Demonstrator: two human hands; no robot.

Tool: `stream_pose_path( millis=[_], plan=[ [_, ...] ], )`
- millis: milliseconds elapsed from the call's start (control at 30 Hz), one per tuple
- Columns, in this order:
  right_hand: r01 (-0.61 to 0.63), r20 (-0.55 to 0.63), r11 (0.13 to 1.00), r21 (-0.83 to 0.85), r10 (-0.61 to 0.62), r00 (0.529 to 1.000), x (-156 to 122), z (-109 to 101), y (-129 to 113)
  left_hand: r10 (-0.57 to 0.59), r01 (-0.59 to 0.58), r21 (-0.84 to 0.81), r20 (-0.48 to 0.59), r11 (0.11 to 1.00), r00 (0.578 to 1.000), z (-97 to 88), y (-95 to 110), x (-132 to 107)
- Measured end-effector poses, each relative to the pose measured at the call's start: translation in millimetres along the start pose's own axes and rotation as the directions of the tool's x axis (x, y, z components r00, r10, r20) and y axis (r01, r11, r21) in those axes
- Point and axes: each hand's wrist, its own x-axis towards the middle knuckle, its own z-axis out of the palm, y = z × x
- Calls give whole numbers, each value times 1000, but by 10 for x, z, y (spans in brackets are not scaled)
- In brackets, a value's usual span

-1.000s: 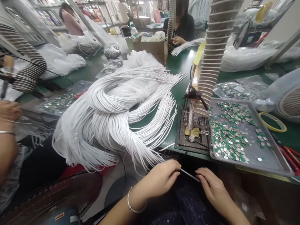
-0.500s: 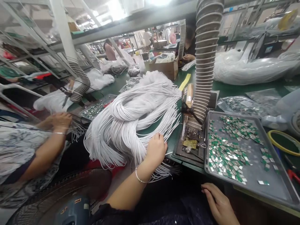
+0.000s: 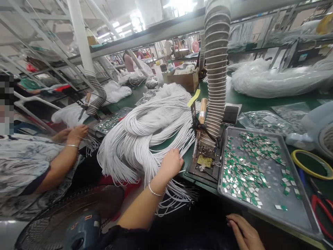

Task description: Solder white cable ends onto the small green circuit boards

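Green counter (image 3: 249, 104) runs across the view from 9 to 3 o'clock, beneath a ribbed extraction duct (image 3: 215, 69) at 12 o'clock. The largest item on it is a loose bundle of white cables (image 3: 145, 139), lying at centre with its ends hanging over the counter edge toward 6 o'clock. A metal tray (image 3: 293, 211) sits at 4 o'clock, holding scattered green-and-silver parts (image 3: 247, 177). Beside the tray is a soldering stand (image 3: 203, 166) with a wood-handled iron (image 3: 202, 111) upright in it. A co-worker's arm (image 3: 67, 152) reaches in at 9 o'clock, separate from the wearer's hands. Left hand (image 3: 170, 165), bangle at the wrist, is on the cables at 6 o'clock; its fingers (image 3: 174, 163) curl down into the strands, but whether they clench any cannot be told. Right hand (image 3: 244, 234) is at 5 o'clock on the lower frame edge, its fingers (image 3: 232, 222) relaxed and empty. Handling note: light pressure at the hanging ends appears best, as the loose strands look prone to snagging
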Motion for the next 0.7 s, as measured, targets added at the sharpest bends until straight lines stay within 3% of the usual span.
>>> stream_pose_path(
  millis=[200,433,567,700],
  plan=[
    [-14,58,1000,-6,14,998,26,-13,-23,-3,7,-102,39,995,999,6,-11,53],
    [-43,1,999,-25,43,999,69,129,-76,-12,5,-390,-17,921,1000,-9,-149,-3],
    [-100,-50,995,25,101,994,80,246,-144,-45,45,-646,16,762,999,-27,-277,130],
    [-118,-65,992,49,121,991,103,317,-224,48,63,-875,98,481,994,-86,-368,257]
  ],
)
